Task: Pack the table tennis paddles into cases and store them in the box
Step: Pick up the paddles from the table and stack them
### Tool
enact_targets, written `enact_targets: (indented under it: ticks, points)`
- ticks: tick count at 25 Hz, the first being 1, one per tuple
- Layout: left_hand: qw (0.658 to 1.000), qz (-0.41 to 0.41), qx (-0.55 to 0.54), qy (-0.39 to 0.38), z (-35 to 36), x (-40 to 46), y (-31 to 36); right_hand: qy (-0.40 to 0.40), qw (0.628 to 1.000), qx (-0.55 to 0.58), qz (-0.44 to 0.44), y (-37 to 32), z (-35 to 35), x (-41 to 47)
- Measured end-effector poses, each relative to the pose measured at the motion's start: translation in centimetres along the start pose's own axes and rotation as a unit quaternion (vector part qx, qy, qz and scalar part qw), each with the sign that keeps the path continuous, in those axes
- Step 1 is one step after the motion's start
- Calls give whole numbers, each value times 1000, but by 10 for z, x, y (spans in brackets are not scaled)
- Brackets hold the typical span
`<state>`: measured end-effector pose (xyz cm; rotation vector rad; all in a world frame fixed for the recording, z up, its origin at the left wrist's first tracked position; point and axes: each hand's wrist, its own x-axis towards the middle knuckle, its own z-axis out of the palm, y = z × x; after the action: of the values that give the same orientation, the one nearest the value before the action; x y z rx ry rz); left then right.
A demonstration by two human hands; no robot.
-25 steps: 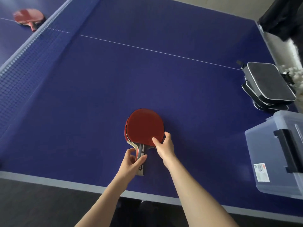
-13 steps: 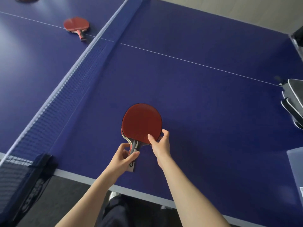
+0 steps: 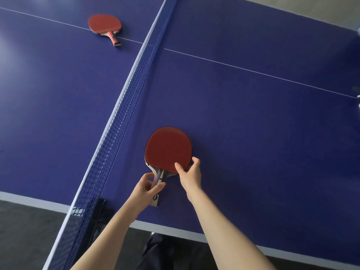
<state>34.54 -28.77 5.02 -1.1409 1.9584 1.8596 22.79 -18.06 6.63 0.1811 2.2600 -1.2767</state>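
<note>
A stack of red-faced paddles (image 3: 168, 149) is held just over the blue table (image 3: 253, 133), near its front edge and right of the net. My left hand (image 3: 146, 189) grips the handles from the left. My right hand (image 3: 190, 173) pinches the lower right rim of the blades, thumb on the red face. Another red paddle (image 3: 105, 24) lies flat on the far side of the net, handle pointing toward me. The cases and the box are out of view.
The dark blue net (image 3: 124, 106) runs diagonally from the top centre down to its clamp (image 3: 93, 209) at the table's front edge. A white centre line crosses the table. Dark floor lies below the front edge.
The view has swung left: the cases and the box slid out of frame on the right, and the net and the far paddle came closer to centre. Both hands keep their hold.
</note>
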Motion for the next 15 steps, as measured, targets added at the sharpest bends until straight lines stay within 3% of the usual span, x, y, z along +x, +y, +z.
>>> enact_targets:
  ticks: [6, 15]
  points:
    - [992, 27, 93, 74, 2, 0, -4, 13, 1000, -11, -10, 0, 6, -2]
    - [980, 15, 87, 178, 16, -18, 0, -14, 999, -23, -30, 4, -3, -8]
